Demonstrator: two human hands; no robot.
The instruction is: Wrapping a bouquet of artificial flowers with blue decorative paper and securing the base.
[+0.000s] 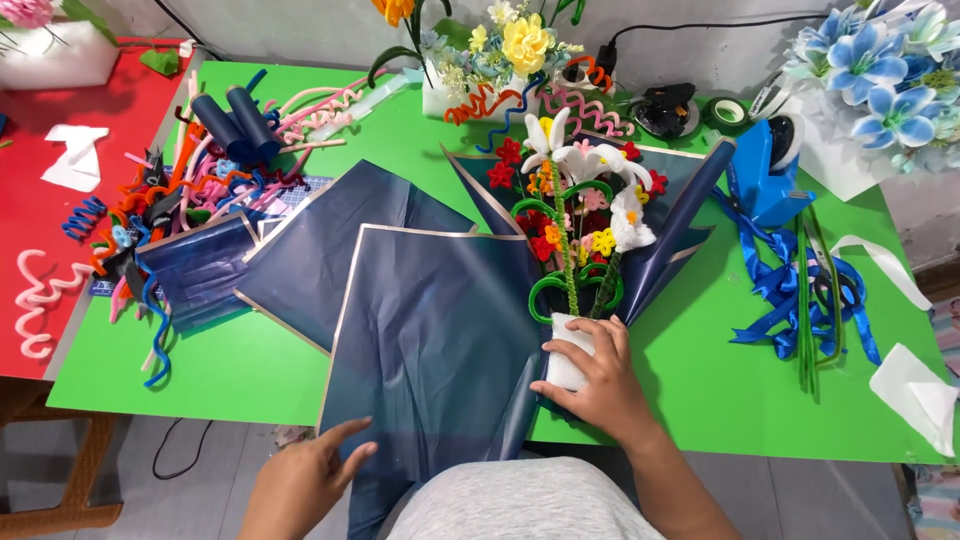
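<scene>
A bouquet of pipe-cleaner flowers [575,225] lies mid-table on dark blue wrapping paper sheets [430,330], its white-wrapped stem base [570,350] pressed under the right hand [598,375], fingers closed over it. The left hand [305,480], fingers spread, seems to touch the front sheet's edge: wrapping looks underway. Loose pipe cleaners [180,190] and blue ribbon [790,290] crowd the sides.

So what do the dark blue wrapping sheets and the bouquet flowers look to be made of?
The dark blue sheets look like thin, satiny wrapping paper or film: soft creases, faint sheen, pale edge trim. The flowers seem to be twisted fuzzy pipe cleaners. The right hand presses a white, probably paper, stem wrap.
</scene>
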